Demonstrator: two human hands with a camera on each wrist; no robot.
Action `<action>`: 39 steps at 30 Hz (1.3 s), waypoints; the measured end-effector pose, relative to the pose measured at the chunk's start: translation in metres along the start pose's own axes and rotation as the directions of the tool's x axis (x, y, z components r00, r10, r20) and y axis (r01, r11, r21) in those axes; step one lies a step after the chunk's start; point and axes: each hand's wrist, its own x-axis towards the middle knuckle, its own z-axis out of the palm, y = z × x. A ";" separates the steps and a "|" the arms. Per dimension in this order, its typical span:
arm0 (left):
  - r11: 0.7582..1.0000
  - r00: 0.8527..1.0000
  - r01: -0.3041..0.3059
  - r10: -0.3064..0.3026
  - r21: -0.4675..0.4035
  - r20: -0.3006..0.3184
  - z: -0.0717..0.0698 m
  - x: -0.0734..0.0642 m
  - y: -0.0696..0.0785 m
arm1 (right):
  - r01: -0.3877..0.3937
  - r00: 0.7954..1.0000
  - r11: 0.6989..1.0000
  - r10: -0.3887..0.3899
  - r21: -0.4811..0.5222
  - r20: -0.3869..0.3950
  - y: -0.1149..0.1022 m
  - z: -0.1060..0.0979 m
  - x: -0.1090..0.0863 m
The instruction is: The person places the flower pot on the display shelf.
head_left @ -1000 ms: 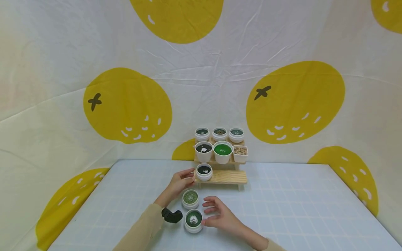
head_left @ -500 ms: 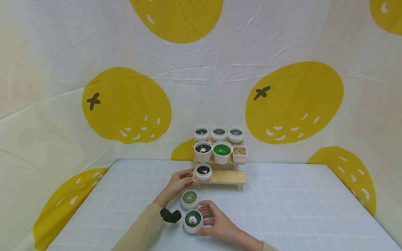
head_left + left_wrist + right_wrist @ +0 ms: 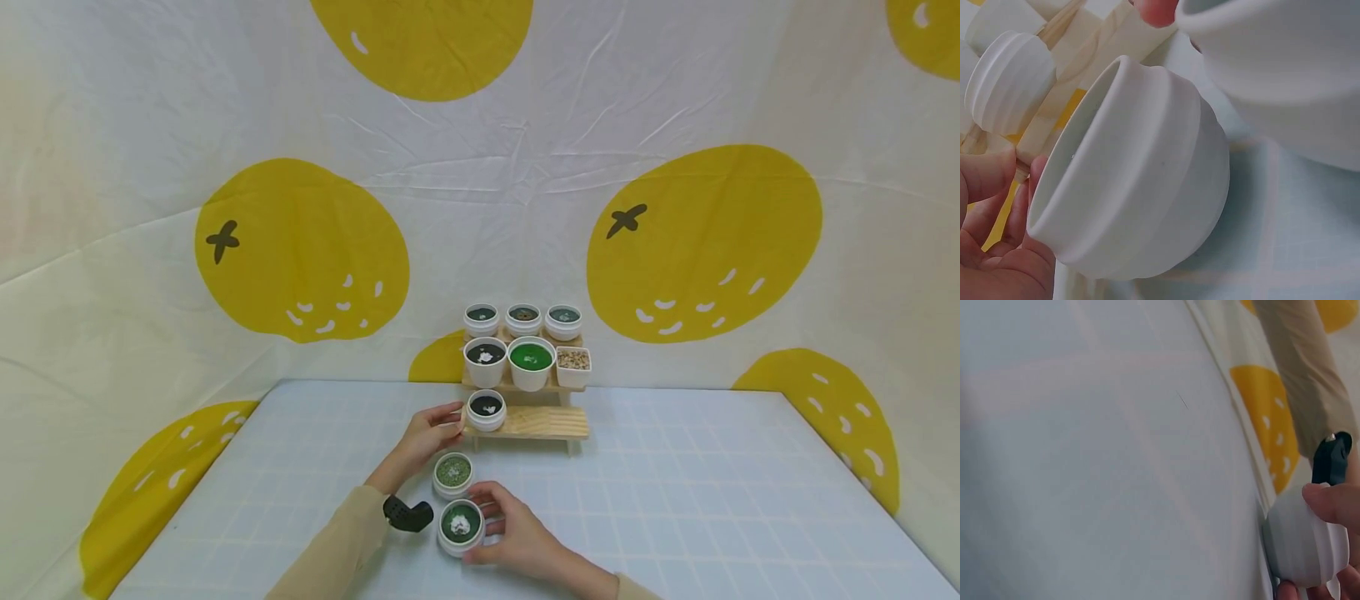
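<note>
My left hand (image 3: 425, 437) pinches the left end of the lowest step of a wooden tiered stand (image 3: 547, 423), its thumb and fingertips at the board's edge in the left wrist view. On that end sits a small white cup (image 3: 486, 412) with black filling. My right hand (image 3: 521, 537) grips a round white cup (image 3: 461, 527) with dark green filling and a white patch. Its thumb (image 3: 1329, 503) lies on one side, the other fingers curl round the far side. Just beyond stands another white cup (image 3: 453, 475) with speckled green filling, seen large from the side in the left wrist view.
The stand's middle step holds two taller cups, one with bright green filling (image 3: 532, 358), and a square cup of grains (image 3: 573, 367). Three small cups, one at the middle (image 3: 523, 318), line its top step. A fruit-printed cloth (image 3: 495, 225) hangs behind the pale blue checked tablecloth (image 3: 712, 492).
My right hand has moved left from beside the nearest cup and taken hold of it. My left hand has stayed at the stand's edge, and the cups stand where they were.
</note>
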 end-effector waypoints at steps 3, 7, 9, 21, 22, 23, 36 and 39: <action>1.000 1.000 -0.001 0.001 -0.005 0.007 -0.001 0.001 -0.001 | 0.002 1.000 1.000 -0.002 -0.018 0.003 -0.001 0.001 0.001; 1.000 1.000 -0.013 0.013 -0.015 0.024 -0.002 0.003 -0.004 | 0.014 1.000 0.999 -0.014 -0.040 0.002 -0.001 0.002 0.001; 1.000 1.000 -0.016 0.016 -0.021 0.027 -0.003 0.003 -0.005 | 0.017 1.000 0.999 -0.017 -0.050 -0.002 -0.001 0.003 0.000; 1.000 1.000 -0.010 0.011 -0.023 0.019 -0.003 0.003 -0.003 | 0.004 1.000 0.998 -0.005 -0.067 -0.011 -0.006 0.004 0.000; 1.000 1.000 -0.013 0.014 -0.021 0.022 -0.003 0.003 -0.003 | 0.000 1.000 0.998 -0.001 -0.068 -0.012 -0.006 0.004 0.000; 1.000 1.000 -0.014 0.015 -0.020 0.025 -0.003 0.003 -0.003 | -0.005 1.000 0.998 0.004 -0.068 -0.011 -0.005 0.003 0.000; 1.000 1.000 -0.006 0.006 -0.019 0.007 -0.002 0.003 -0.005 | 0.012 0.999 0.995 -0.008 -0.101 0.042 0.001 -0.002 -0.002; 1.000 1.000 0.004 -0.004 -0.023 0.000 -0.001 0.003 -0.005 | 0.016 0.999 0.994 -0.012 -0.106 0.040 0.001 -0.002 -0.003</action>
